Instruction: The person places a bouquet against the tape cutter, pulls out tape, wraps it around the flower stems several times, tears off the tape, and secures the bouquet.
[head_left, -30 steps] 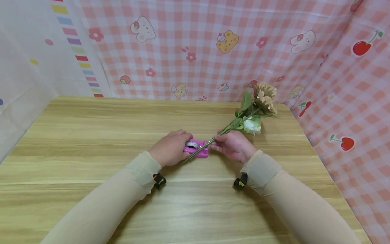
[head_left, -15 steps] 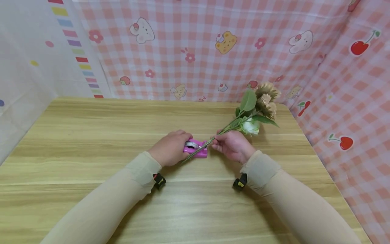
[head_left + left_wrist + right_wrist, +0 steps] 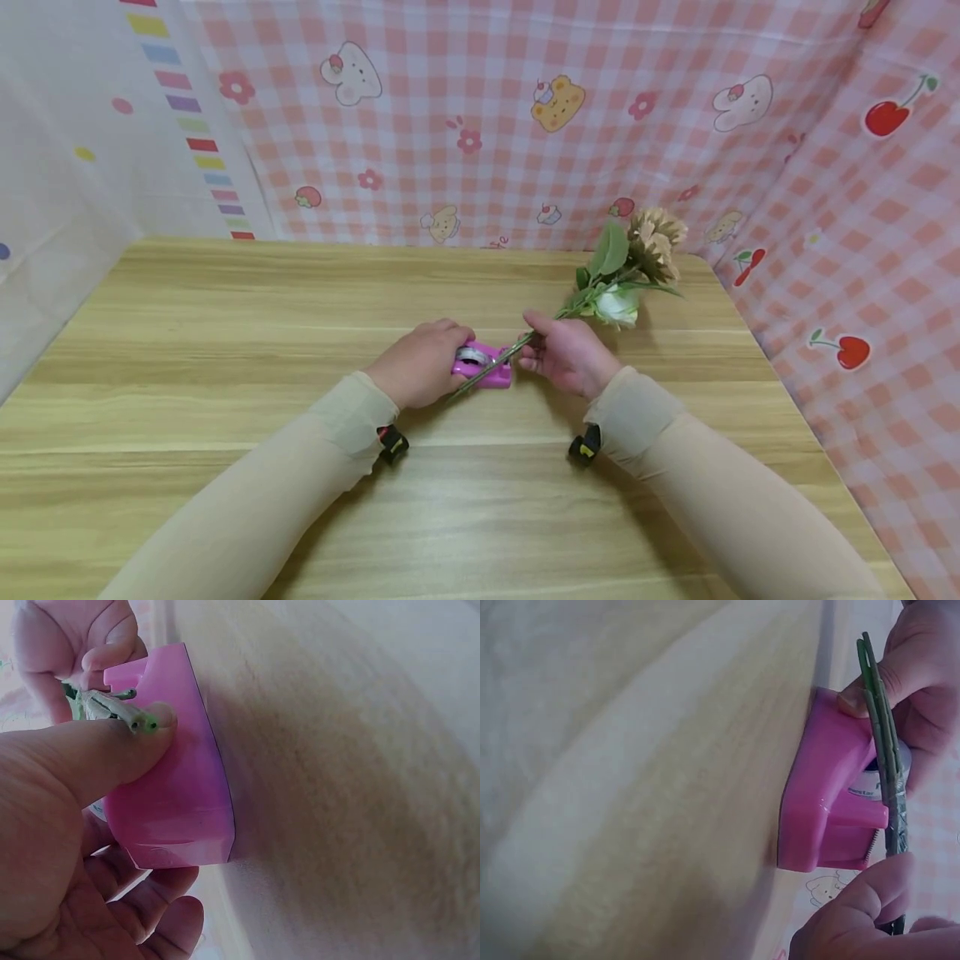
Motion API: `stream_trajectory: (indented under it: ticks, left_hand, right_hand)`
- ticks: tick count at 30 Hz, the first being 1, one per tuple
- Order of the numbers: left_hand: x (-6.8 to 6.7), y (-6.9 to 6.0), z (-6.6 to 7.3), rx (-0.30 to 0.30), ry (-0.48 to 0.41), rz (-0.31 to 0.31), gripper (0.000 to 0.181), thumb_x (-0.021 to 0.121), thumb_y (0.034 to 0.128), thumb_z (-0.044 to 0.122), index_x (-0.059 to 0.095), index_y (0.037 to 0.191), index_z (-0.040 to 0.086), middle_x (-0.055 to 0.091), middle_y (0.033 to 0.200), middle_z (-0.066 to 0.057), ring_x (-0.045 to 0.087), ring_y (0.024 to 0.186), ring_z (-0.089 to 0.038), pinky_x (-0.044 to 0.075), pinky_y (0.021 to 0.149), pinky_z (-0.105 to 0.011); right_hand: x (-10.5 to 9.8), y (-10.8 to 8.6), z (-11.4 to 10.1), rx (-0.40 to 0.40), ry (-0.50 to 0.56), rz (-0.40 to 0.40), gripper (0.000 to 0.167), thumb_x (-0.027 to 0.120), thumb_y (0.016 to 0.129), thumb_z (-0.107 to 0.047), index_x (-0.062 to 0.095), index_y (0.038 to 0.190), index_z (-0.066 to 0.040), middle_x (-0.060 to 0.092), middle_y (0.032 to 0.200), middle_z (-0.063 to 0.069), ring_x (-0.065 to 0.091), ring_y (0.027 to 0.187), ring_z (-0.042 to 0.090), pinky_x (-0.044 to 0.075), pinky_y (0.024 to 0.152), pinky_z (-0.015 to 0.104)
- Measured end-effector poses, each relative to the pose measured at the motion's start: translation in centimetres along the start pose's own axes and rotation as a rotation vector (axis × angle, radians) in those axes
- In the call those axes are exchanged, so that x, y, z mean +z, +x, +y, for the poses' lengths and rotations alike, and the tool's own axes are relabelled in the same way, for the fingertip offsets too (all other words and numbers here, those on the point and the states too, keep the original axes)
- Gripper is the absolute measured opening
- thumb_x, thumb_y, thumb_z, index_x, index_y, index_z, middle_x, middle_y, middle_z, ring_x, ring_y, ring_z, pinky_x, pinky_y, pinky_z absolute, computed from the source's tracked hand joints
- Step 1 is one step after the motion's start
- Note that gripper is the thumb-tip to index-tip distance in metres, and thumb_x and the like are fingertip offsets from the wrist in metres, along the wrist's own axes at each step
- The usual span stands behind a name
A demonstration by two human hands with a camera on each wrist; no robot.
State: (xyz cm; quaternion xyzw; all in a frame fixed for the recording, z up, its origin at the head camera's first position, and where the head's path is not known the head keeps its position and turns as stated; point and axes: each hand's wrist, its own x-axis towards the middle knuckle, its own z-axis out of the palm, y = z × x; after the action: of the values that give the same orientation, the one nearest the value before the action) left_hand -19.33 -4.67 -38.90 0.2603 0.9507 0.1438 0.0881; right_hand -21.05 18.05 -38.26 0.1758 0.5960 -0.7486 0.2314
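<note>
Beneath my left hand [image 3: 420, 367] is a pink tape dispenser [image 3: 495, 380], gripped at its left end and standing on the table. Its tape roll [image 3: 471, 356] shows on top, and a toothed cutting edge appears in the right wrist view. Artificial flower stems [image 3: 517, 347] slant across the dispenser, held by my right hand [image 3: 573, 358] with the thumb raised. Clear, shiny tape [image 3: 898, 825] lies around the stems in the right wrist view. The stems' cut ends [image 3: 142, 722] reach my left thumb. Tan blooms [image 3: 656, 242] and a white flower [image 3: 617, 307] point to the far right.
A wood-grain table [image 3: 262, 333] lies under both hands. Pink checked cloth [image 3: 495, 100] hangs behind it and along the right side. White cloth with coloured dots [image 3: 67, 200] covers the left side.
My right thumb has lifted off the stems and the right hand has shifted slightly left. The flower heads have turned a little. My left hand and the tape dispenser stay in place.
</note>
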Motion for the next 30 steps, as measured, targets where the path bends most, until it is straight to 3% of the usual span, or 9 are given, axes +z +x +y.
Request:
stream_trajectory:
  ticks: [4, 10, 21, 30]
  left_hand:
    - [-0.1, 0.0, 0.0, -0.003, -0.001, -0.002, 0.058, 0.073, 0.1001, 0.031, 0.055, 0.149, 0.006, 0.058, 0.150, -0.011, 0.055, 0.141, -0.029, 0.043, 0.123, -0.043]
    - [-0.1, -0.1, 0.0, -0.003, -0.004, -0.001, 0.059, 0.074, 0.0997, 0.031, 0.055, 0.149, 0.006, 0.057, 0.151, -0.011, 0.054, 0.142, -0.029, 0.043, 0.124, -0.044]
    - [-0.1, -0.1, 0.0, 0.000, 0.000, 0.006, 0.058, 0.075, 0.0991, 0.031, 0.056, 0.149, 0.006, 0.058, 0.151, -0.011, 0.054, 0.141, -0.030, 0.043, 0.124, -0.044]
    - [-0.2, -0.2, 0.1, -0.003, -0.010, 0.001, 0.059, 0.074, 0.0993, 0.031, 0.055, 0.149, 0.007, 0.057, 0.152, -0.011, 0.054, 0.141, -0.030, 0.043, 0.123, -0.045]
  right_hand:
    - [0.1, 0.0, 0.3, -0.028, -0.037, 0.012, 0.021, 0.057, 0.109, -0.017, 0.059, 0.093, -0.005, 0.059, 0.077, 0.001, 0.058, 0.065, 0.010, 0.057, 0.063, 0.020]
    - [0.0, 0.0, 0.5, -0.039, -0.060, 0.012, 0.019, 0.054, 0.108, -0.005, 0.051, 0.089, -0.008, 0.059, 0.079, 0.001, 0.057, 0.066, 0.010, 0.058, 0.064, 0.020]
    - [-0.9, 0.2, 0.0, -0.004, -0.215, -0.079, 0.021, 0.052, 0.108, -0.010, 0.056, 0.087, -0.010, 0.064, 0.071, 0.000, 0.060, 0.063, 0.011, 0.057, 0.061, 0.023]
    - [-0.7, -0.3, -0.2, -0.029, -0.128, -0.093, 0.014, 0.052, 0.108, -0.004, 0.052, 0.094, -0.009, 0.064, 0.075, 0.001, 0.066, 0.067, 0.011, 0.062, 0.068, 0.023]
